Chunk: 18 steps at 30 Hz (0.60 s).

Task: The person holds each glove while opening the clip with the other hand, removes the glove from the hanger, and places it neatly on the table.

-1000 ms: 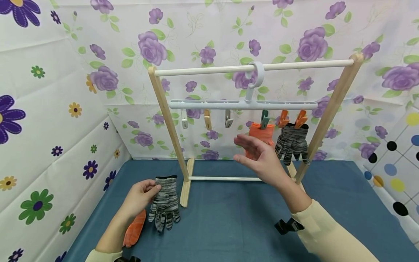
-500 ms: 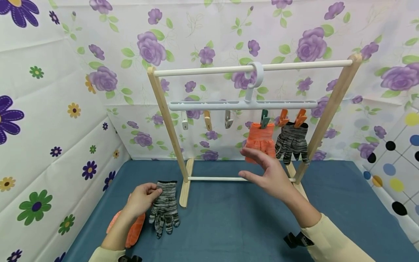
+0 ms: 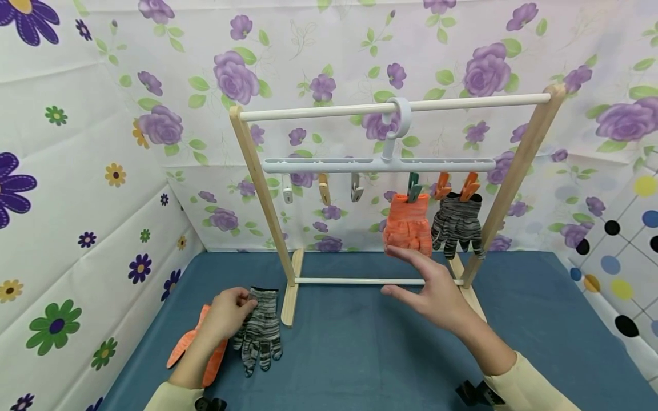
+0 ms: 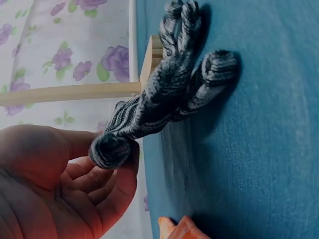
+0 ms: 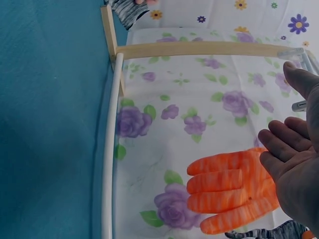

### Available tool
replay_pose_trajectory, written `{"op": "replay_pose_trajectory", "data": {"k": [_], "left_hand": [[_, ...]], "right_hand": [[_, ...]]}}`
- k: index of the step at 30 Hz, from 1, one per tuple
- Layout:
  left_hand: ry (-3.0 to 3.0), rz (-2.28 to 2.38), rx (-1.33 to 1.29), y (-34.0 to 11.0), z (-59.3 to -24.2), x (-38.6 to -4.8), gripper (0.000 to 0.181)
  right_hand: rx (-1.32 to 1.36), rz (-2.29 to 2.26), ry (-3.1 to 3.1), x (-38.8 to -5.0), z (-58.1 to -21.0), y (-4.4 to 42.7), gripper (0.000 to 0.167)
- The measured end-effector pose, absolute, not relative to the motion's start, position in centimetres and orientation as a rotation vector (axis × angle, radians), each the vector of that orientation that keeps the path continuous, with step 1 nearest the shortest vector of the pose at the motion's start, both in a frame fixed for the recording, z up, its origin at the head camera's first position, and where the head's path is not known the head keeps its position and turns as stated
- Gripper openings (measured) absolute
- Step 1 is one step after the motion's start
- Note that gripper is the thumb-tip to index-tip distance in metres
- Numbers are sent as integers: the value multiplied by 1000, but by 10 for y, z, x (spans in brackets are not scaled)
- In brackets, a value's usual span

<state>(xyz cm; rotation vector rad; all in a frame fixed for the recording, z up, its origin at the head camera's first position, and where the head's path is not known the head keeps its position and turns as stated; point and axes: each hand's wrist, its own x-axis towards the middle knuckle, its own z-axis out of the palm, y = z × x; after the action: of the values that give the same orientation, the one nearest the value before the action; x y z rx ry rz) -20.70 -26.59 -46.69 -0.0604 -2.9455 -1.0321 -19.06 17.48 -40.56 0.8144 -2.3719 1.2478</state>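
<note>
My left hand pinches a black-and-grey knit glove near its cuff, thumb against fingers. In the left wrist view that glove droops from the pinch, its fingers close to the blue cloth. Two orange gloves, partly hidden by my left forearm, lie on the cloth. My right hand hovers in front of the rack with fingers and thumb apart, holding nothing. Just behind it hangs an orange glove from a green clothespin. Beside that, a second black-and-grey glove hangs from two orange clothespins.
A wooden rack with white rods carries a white hanger. On the hanger's left half, a white clothespin, a yellow clothespin and a grey clothespin hold nothing. Flowered sheets enclose the blue cloth.
My right hand has dropped lower and slightly right, uncovering the hanging orange glove. My left hand has sunk slightly and shifted right with the black-and-grey glove, showing more of the orange gloves.
</note>
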Motion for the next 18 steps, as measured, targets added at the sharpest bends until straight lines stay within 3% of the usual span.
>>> {"op": "replay_pose_trajectory", "data": {"k": [5,18], "left_hand": [[-2965,-914,-91,-265,-469,-207,14],[-3067,-793,-31,-264,-473,-212,38]], "right_hand": [[801,1195,-2395,-185,-410,181,74],[735,1154,-2409,-174,-417,196,77]]}}
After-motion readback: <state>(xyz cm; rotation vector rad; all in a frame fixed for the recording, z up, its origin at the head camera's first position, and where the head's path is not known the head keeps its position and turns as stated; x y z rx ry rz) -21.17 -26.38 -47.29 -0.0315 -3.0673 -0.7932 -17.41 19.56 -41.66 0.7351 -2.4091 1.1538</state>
